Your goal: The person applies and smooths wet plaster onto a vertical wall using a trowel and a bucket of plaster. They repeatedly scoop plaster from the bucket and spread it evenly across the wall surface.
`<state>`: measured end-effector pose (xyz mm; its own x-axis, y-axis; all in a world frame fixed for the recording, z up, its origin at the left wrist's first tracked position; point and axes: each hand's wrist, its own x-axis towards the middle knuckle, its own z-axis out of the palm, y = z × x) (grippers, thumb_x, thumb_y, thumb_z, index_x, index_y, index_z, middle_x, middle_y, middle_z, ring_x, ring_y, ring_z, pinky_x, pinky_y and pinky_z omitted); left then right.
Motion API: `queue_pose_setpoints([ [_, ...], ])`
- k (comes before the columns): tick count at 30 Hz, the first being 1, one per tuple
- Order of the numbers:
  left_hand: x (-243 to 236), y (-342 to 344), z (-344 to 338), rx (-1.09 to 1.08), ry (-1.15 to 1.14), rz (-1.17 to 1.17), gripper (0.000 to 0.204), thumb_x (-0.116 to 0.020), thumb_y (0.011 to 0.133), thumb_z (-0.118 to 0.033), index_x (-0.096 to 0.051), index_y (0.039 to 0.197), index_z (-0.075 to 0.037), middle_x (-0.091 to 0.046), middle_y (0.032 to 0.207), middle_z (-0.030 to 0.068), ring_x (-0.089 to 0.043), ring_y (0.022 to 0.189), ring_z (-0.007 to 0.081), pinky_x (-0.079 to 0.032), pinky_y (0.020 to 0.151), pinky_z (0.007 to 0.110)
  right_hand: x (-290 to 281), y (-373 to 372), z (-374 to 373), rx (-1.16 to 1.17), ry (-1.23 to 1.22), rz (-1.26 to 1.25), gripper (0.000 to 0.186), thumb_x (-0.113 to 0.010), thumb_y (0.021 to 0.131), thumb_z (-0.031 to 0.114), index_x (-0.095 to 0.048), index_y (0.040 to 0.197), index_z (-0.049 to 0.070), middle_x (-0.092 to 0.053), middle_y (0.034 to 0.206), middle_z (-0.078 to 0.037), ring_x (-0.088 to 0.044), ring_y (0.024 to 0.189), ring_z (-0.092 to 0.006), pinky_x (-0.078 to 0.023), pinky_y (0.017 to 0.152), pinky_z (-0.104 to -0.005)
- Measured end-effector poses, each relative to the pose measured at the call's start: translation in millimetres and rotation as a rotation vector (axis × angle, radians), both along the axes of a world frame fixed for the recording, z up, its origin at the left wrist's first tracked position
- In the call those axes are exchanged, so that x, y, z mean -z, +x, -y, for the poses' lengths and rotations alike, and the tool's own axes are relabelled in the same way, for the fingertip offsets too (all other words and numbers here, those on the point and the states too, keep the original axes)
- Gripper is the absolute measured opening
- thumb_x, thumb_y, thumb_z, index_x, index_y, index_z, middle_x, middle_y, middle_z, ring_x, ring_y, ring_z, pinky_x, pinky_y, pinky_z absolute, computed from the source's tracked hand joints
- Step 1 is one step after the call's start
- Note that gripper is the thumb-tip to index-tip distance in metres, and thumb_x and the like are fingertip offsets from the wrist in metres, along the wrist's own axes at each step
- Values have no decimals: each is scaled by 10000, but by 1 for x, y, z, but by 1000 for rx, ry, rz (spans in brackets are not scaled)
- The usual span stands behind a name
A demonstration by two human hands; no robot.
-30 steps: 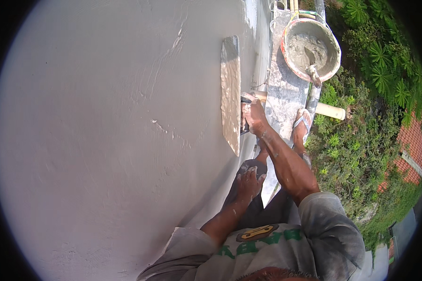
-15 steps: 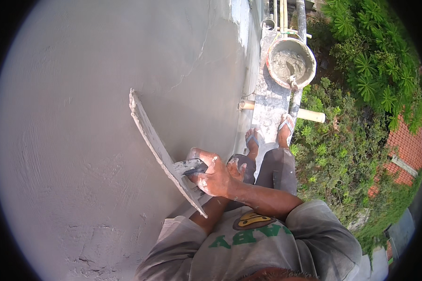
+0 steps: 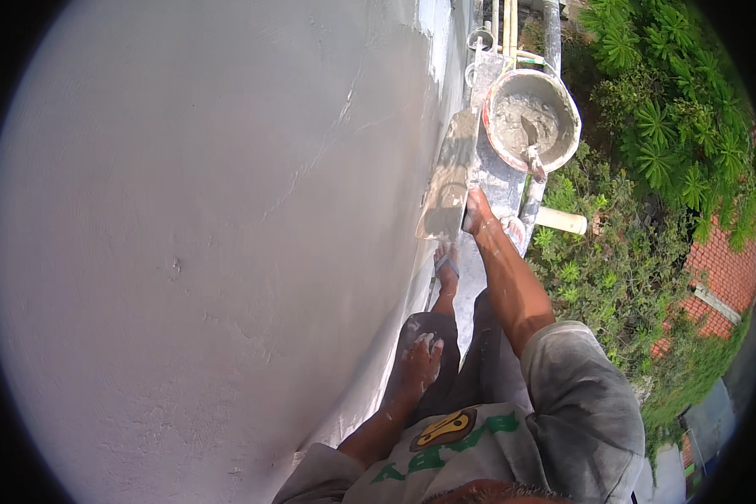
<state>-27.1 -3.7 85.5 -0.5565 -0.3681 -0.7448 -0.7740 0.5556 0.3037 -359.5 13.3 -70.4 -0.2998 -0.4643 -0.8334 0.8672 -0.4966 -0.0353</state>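
- A long plastering float (image 3: 449, 178), its face smeared with grey mortar, stands against the lower part of a smooth grey rendered wall (image 3: 210, 252), just left of a narrow scaffold plank (image 3: 497, 181).
- The right hand (image 3: 476, 212) grips the float at its near end, fingers curled round the handle; the bare forearm stretches down from a rolled grey sleeve (image 3: 575, 395).
- The left hand (image 3: 422, 359) holds nothing, its mortar-flecked fingers loosely spread and resting on the thigh of the dark trousers (image 3: 462, 370).
- One foot in a sandal (image 3: 447, 267) stands on the plank, just below the float.
- Beyond the float, a round bucket (image 3: 531, 119) of wet mortar sits on the plank, a trowel (image 3: 532, 151) stuck in it.
- A pale pipe end (image 3: 563, 220) juts from the scaffold to the right.
- Green shrubs (image 3: 647, 143) spread far below, beside a red-tiled roof (image 3: 718, 269).
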Motion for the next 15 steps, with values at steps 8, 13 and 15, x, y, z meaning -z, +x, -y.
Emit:
queue_pose_setpoints([
  [8,24,-6,-28,-130,77,60,438,-458,946,-376,-574,1154,-7,-579,1206,192,-524,1152,346,-374,995,432,121,-31,33,-158,55,0,176,-470,822,131,-473,648,158,-412,471,28,-405,342,-126,-358,315,-291],
  [13,20,-17,-27,-166,91,35,421,-480,939,-359,-581,1137,-1,-591,1180,194,-541,1127,347,-388,981,434,99,-68,50,-122,94,-85,155,-473,822,165,-458,669,151,-407,490,20,-406,354,-130,-350,324,-309],
  [15,17,-18,-25,-177,85,35,418,-482,938,-361,-586,1130,-5,-592,1178,194,-543,1125,345,-390,977,435,74,-88,50,-145,120,-214,146,-486,825,174,-456,685,145,-408,496,14,-410,360,-137,-350,328,-316],
])
